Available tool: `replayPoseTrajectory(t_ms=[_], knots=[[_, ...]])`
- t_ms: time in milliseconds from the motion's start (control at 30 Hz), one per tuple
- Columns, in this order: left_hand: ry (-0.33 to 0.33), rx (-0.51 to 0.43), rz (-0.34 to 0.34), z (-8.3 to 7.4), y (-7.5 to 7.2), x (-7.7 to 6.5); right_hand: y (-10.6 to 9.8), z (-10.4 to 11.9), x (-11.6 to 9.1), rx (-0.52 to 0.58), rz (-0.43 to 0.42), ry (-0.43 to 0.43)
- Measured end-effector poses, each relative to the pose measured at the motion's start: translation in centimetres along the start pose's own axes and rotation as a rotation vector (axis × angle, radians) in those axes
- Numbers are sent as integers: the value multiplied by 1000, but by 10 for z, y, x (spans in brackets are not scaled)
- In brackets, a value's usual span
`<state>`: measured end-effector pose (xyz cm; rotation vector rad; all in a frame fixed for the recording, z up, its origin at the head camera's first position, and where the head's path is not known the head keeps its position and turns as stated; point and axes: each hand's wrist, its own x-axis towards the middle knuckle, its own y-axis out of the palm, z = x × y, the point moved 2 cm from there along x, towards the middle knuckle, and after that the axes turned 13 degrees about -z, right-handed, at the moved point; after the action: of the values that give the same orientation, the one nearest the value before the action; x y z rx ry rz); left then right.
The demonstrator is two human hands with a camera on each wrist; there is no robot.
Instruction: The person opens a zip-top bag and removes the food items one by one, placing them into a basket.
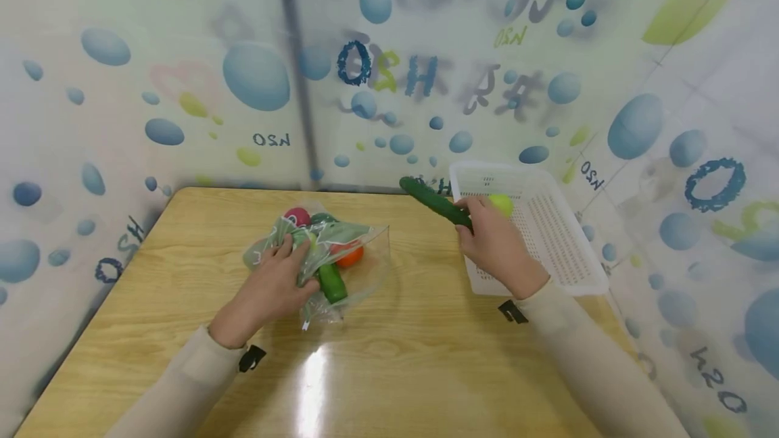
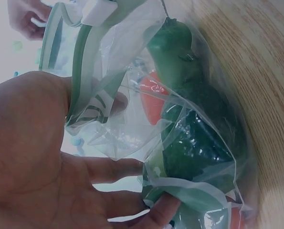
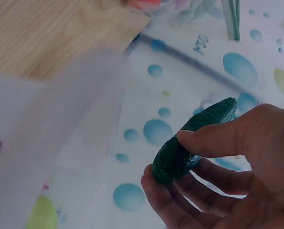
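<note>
One counter [image 1: 402,370] carries a white basket [image 1: 562,238] at right and a filled clear bag [image 1: 374,269] at left. Left hand [image 1: 274,289]: fingers spread, touching bag. Right hand [image 1: 500,243]: fingers curled round the near end of the cucumber [image 1: 431,200], remainder projecting far and left.

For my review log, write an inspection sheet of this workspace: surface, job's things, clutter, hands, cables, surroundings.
Surface: wooden table, glare streak near the front.
Job's things: cucumber; clear bag containing a red item, an orange item and a green item; white basket holding a yellow-green item, partly hidden.
Clutter: nothing seen.
Hands: left hand touches the bag; right hand grips the cucumber.
Cables: nothing seen.
Surroundings: bubble-patterned wall covering.
</note>
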<state>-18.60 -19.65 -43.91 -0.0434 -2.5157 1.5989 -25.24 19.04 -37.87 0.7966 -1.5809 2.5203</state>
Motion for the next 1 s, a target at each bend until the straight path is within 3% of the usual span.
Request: replayPoseTrajectory(t_ms=[133,300,700,1000], knots=[[5,3,1,-1,-1,-1,-8,-22,7,20,46,122],[4,-4,-7,0,-1,-1,-19,-47,15,-56,116,235],[-8,-5,-15,5,2,-2,-47,-115,27,-167,222,375],[-1,-5,-28,5,-2,-1,-42,-139,40,-183,290,399]])
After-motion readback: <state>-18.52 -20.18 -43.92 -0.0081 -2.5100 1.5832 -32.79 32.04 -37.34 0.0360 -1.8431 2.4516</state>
